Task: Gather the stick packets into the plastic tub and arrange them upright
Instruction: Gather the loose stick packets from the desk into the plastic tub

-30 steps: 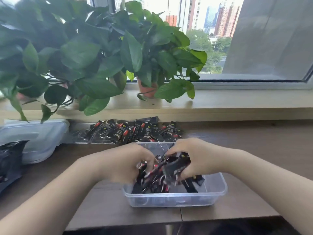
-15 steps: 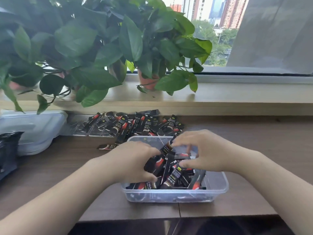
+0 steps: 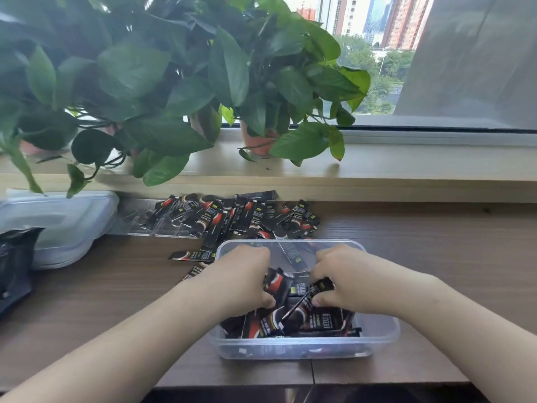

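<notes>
A clear plastic tub [image 3: 380, 338] stands on the wooden table in front of me. Inside it lies a jumble of black-and-red stick packets [image 3: 319, 321], mostly lying flat or tilted. My left hand [image 3: 241, 277] reaches into the tub's left side, its fingers curled round packets. My right hand [image 3: 340, 280] is in the middle of the tub and pinches a packet between thumb and fingers. A heap of several more stick packets [image 3: 247, 216] lies on the table behind the tub. Two loose packets [image 3: 193, 255] lie to the tub's left.
A lidded white plastic box [image 3: 58, 219] sits at the left, with a black bag [image 3: 14, 263] before it. Potted plants [image 3: 255, 141] stand on the windowsill [image 3: 406, 167] behind the table, their leaves hanging over the box. The table's front edge runs just below the tub.
Both hands have sunk lower into the tub with the bundle of packets, which now lies spread in the tub. Two packets now lie on the table left of the tub.
</notes>
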Available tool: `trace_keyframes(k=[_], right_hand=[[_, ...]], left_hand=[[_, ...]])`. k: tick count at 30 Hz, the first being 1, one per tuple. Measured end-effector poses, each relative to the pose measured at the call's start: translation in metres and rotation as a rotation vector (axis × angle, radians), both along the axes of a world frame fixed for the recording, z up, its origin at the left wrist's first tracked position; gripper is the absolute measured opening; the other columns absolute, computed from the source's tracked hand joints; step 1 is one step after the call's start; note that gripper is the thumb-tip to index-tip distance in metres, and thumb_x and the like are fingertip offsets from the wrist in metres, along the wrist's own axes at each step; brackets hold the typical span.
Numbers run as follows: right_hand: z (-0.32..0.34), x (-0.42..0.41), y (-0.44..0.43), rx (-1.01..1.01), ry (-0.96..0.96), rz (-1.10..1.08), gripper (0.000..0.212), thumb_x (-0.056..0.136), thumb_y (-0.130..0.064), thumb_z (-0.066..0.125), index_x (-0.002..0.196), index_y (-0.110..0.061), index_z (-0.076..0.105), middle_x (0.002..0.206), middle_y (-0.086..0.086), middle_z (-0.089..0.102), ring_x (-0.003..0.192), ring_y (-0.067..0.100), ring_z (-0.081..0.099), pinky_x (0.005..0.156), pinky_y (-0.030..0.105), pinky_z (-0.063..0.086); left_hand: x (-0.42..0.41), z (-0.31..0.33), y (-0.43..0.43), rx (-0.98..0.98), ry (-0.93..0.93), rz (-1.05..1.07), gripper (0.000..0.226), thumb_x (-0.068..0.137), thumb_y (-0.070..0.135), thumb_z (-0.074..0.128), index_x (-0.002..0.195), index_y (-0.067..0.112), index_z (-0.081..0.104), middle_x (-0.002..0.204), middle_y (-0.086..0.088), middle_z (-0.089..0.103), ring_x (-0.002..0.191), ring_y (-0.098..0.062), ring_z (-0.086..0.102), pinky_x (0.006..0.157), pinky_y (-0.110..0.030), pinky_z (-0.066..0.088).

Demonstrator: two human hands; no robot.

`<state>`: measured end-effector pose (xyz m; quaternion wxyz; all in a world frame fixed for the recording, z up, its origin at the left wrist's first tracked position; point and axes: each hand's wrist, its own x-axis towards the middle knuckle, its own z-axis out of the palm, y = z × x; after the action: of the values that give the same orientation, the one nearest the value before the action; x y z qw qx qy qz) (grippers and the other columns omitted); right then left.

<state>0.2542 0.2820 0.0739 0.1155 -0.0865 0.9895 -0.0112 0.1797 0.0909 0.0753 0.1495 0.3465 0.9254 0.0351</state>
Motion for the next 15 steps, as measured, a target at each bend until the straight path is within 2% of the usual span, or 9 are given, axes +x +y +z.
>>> trace_keyframes(k=[2, 4, 5, 7, 9, 11, 13, 15], right_hand=[[0.002, 0.003, 0.002, -0.035, 0.031, 0.028, 0.045, 0.087, -0.052, 0.063, 0.127, -0.029, 0.064, 0.113, -0.006, 0.058, 0.108, 0.013, 0.051, 0.086, 0.027, 0.043], [0.007, 0.003, 0.006, -0.142, 0.140, 0.073, 0.037, 0.087, -0.050, 0.064, 0.117, -0.028, 0.069, 0.099, -0.012, 0.059, 0.089, 0.003, 0.052, 0.077, 0.021, 0.040], [0.012, 0.002, 0.008, -0.245, 0.208, 0.065, 0.030, 0.087, -0.046, 0.067, 0.110, -0.027, 0.072, 0.091, -0.016, 0.059, 0.080, 0.000, 0.052, 0.073, 0.016, 0.038], [0.024, -0.003, 0.012, -0.484, 0.360, -0.035, 0.016, 0.085, -0.032, 0.073, 0.099, -0.025, 0.077, 0.084, -0.018, 0.064, 0.071, 0.001, 0.057, 0.066, 0.008, 0.040], [0.031, -0.019, 0.020, -0.626, 0.457, -0.170, 0.012, 0.083, -0.025, 0.075, 0.095, -0.027, 0.077, 0.087, -0.017, 0.070, 0.075, 0.000, 0.063, 0.069, 0.008, 0.046], [0.033, -0.042, 0.028, -0.603, 0.401, -0.256, 0.028, 0.081, -0.034, 0.077, 0.109, -0.032, 0.072, 0.101, -0.021, 0.070, 0.087, -0.005, 0.065, 0.083, 0.017, 0.051], [0.031, -0.067, 0.034, -0.509, 0.211, -0.299, 0.059, 0.077, -0.048, 0.077, 0.132, -0.036, 0.057, 0.126, -0.022, 0.061, 0.109, 0.000, 0.060, 0.096, 0.024, 0.046], [0.022, -0.092, 0.040, -0.413, 0.026, -0.281, 0.092, 0.070, -0.059, 0.078, 0.148, -0.035, 0.037, 0.144, -0.020, 0.043, 0.129, 0.007, 0.047, 0.104, 0.025, 0.035]], left_hand=[[-0.001, 0.001, -0.006, 0.089, 0.019, -0.027, 0.052, 0.082, 0.050, 0.072, 0.120, 0.019, 0.055, 0.111, 0.000, 0.060, 0.099, -0.019, 0.059, 0.086, -0.036, 0.053], [-0.004, 0.004, -0.017, 0.211, 0.071, -0.071, 0.046, 0.087, 0.051, 0.066, 0.123, 0.023, 0.060, 0.113, 0.005, 0.065, 0.096, -0.011, 0.060, 0.085, -0.028, 0.052], [-0.008, 0.007, -0.024, 0.315, 0.104, -0.091, 0.038, 0.089, 0.049, 0.065, 0.117, 0.024, 0.065, 0.107, 0.009, 0.068, 0.088, -0.006, 0.061, 0.080, -0.024, 0.051], [-0.025, 0.008, -0.039, 0.554, 0.218, -0.043, 0.012, 0.089, 0.035, 0.069, 0.092, 0.023, 0.072, 0.085, 0.011, 0.070, 0.071, -0.004, 0.060, 0.069, -0.022, 0.048], [-0.051, 0.001, -0.050, 0.730, 0.333, 0.136, 0.009, 0.086, 0.020, 0.073, 0.077, 0.021, 0.070, 0.073, 0.009, 0.067, 0.067, -0.010, 0.060, 0.066, -0.026, 0.046], [-0.080, -0.008, -0.055, 0.730, 0.333, 0.291, 0.002, 0.085, 0.023, 0.074, 0.087, 0.023, 0.073, 0.083, 0.005, 0.068, 0.078, -0.017, 0.064, 0.073, -0.029, 0.047], [-0.108, -0.019, -0.054, 0.615, 0.268, 0.322, 0.034, 0.083, 0.037, 0.075, 0.115, 0.025, 0.070, 0.108, 0.002, 0.065, 0.102, -0.020, 0.063, 0.086, -0.027, 0.044], [-0.130, -0.027, -0.051, 0.510, 0.182, 0.252, 0.065, 0.078, 0.053, 0.075, 0.136, 0.032, 0.055, 0.134, -0.001, 0.055, 0.124, -0.020, 0.054, 0.103, -0.030, 0.040]])
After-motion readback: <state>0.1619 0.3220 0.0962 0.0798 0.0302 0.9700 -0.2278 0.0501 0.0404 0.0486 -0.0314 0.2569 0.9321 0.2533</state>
